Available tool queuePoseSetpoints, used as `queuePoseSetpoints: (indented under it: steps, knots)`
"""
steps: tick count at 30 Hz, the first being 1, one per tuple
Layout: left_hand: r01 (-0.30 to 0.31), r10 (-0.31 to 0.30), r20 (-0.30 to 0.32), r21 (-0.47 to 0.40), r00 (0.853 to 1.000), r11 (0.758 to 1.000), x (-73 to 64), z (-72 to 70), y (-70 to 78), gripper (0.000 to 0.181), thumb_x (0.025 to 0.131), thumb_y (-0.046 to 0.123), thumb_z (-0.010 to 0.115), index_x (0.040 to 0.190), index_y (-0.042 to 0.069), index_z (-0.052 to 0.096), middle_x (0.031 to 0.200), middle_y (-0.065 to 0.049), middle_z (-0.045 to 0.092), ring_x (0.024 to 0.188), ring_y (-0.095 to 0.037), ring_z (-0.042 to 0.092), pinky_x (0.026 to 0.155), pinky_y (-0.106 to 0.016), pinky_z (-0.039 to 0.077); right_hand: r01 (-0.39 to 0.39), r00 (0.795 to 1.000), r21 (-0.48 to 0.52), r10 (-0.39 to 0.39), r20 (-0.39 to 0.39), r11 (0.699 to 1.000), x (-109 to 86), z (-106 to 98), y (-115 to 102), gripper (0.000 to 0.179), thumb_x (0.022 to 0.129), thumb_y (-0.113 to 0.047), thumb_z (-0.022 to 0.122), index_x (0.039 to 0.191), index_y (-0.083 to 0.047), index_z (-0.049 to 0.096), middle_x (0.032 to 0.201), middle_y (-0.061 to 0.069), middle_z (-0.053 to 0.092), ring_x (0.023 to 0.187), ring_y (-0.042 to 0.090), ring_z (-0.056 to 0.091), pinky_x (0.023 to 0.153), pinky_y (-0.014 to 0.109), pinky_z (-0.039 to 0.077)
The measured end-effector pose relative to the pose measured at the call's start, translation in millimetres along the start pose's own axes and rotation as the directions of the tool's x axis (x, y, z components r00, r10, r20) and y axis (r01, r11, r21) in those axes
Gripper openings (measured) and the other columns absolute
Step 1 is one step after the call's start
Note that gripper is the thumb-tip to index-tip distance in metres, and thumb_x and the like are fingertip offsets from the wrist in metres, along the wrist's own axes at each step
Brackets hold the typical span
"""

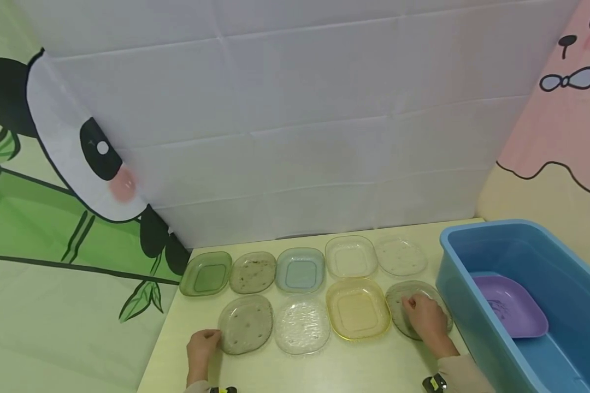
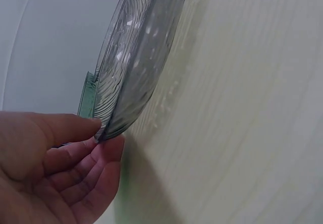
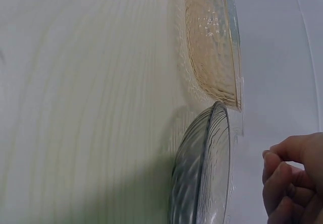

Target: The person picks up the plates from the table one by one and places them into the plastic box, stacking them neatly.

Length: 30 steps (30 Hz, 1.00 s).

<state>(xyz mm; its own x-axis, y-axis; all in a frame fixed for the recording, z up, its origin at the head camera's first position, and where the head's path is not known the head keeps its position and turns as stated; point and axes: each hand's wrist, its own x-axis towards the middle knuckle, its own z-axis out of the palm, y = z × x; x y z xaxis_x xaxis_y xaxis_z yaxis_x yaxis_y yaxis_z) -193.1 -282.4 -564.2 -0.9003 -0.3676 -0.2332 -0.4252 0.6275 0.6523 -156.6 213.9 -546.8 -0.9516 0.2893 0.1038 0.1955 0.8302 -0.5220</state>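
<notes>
At the near left, my left hand (image 1: pixel 204 349) pinches the rim of a smoky grey glass plate (image 1: pixel 246 325) between thumb and fingertips. The left wrist view shows the thumb (image 2: pixel 75 127) on top of the rim and the fingers below it; the plate's ribbed side (image 2: pixel 136 67) faces that camera. Over another grey plate (image 1: pixel 397 315) at the near right hovers my right hand (image 1: pixel 426 316), its fingers loosely curled with nothing visible in them. In the right wrist view that hand stands apart from the plate's rim (image 3: pixel 206 163). A clear plate (image 1: pixel 302 326) and a yellow plate (image 1: pixel 358 308) lie between the hands.
Behind them runs a row of plates: green (image 1: pixel 206 274), brownish grey (image 1: pixel 253 273), pale blue (image 1: pixel 300 270) and two clear ones. A deep blue tub (image 1: pixel 491 322) stands at the right, with a purple plate (image 1: pixel 516 308) inside. A white cloth (image 1: pixel 285 136) hangs behind the table.
</notes>
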Motion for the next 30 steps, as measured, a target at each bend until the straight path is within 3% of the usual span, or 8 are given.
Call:
queuePoseSetpoints:
  steps: [6, 17, 25, 30]
  knots:
    - [-0.03, 0.03, -0.007, 0.014, 1.0, 0.999, -0.2, 1.8, -2.7, 0.026, 0.085, 0.012, 0.057, 0.096, -0.011, 0.065, 0.086, -0.023, 0.067, 0.078, -0.03, 0.061, 0.067, -0.038, 0.05, 0.01, 1.0, 0.014, -0.01, 0.011, 1.0, -0.6, 2, 1, 0.029, 0.09, -0.027, 0.055, 0.065, -0.012, 0.052, 0.056, 0.0, 0.046, 0.048, 0.014, 0.041, 0.042, 0.027, 0.03]
    - [-0.042, 0.042, -0.01, -0.013, 0.999, 0.999, 2.4, 2.7, -6.8, 0.025, 0.084, 0.011, 0.059, 0.095, -0.011, 0.065, 0.083, -0.021, 0.068, 0.075, -0.027, 0.062, 0.064, -0.036, 0.051, 0.027, 0.998, 0.013, -0.027, -0.052, 1.0, -2.9, 4, 1, 0.03, 0.087, -0.023, 0.059, 0.06, -0.013, 0.049, 0.055, 0.0, 0.045, 0.047, 0.014, 0.04, 0.041, 0.027, 0.029]
    - [-0.055, 0.055, -0.013, -0.012, 0.998, 0.998, 0.2, -5.6, -3.7, 0.023, 0.087, 0.01, 0.057, 0.095, -0.01, 0.066, 0.091, -0.023, 0.067, 0.083, -0.032, 0.062, 0.069, -0.039, 0.051, -0.01, 1.0, 0.008, 0.01, 0.018, 1.0, -2.9, 1, 4, 0.029, 0.089, -0.026, 0.057, 0.064, -0.011, 0.052, 0.057, 0.0, 0.049, 0.05, 0.016, 0.045, 0.042, 0.029, 0.031]
    - [-0.07, 0.07, -0.008, -0.036, 0.998, 0.997, -2.7, -14.7, -1.7, 0.025, 0.088, 0.011, 0.056, 0.098, -0.01, 0.065, 0.089, -0.021, 0.068, 0.076, -0.024, 0.064, 0.065, -0.034, 0.052, -0.015, 0.999, 0.006, 0.015, 0.029, 1.0, -2.8, 3, 5, 0.028, 0.089, -0.027, 0.057, 0.067, -0.01, 0.055, 0.059, 0.001, 0.052, 0.051, 0.016, 0.046, 0.042, 0.029, 0.032]
